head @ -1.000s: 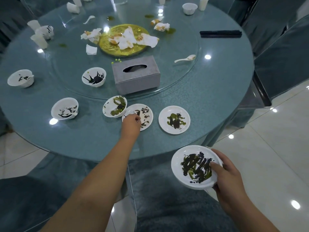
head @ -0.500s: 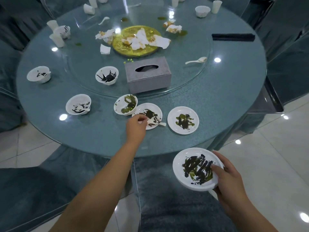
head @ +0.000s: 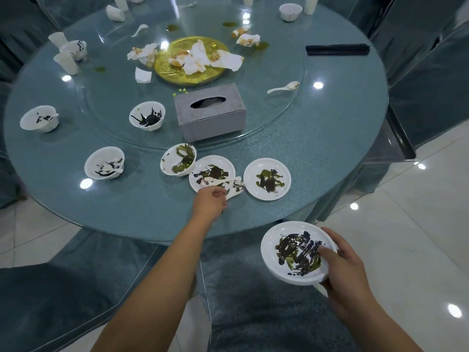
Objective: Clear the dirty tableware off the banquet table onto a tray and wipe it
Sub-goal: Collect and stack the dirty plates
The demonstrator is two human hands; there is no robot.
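My left hand point(head: 209, 203) grips the near rim of a smeared white plate point(head: 212, 174) on the round glass table point(head: 317, 158); a white spoon point(head: 234, 186) lies across that plate beside my fingers. Next to it on the right sits another dirty plate point(head: 267, 182), and a smeared bowl point(head: 178, 162) touches it on the left. My right hand point(head: 342, 270) holds a third dirty plate point(head: 297, 252) off the table's near edge, thumb on its rim. More dirty bowls stand at the left point(head: 104, 162), far left point(head: 38, 118) and on the turntable point(head: 147, 115).
A grey tissue box point(head: 210, 111), a gold platter point(head: 191, 59) with crumpled napkins, a loose spoon point(head: 283, 87) and a black chopstick bundle point(head: 337, 50) lie further in. Cups point(head: 66, 62) stand at the far left. Covered chairs point(head: 50, 301) flank me; tiled floor lies to the right.
My left hand has slid back toward me from the plate's top to its near rim, uncovering the spoon. The plate in my right hand stays held.
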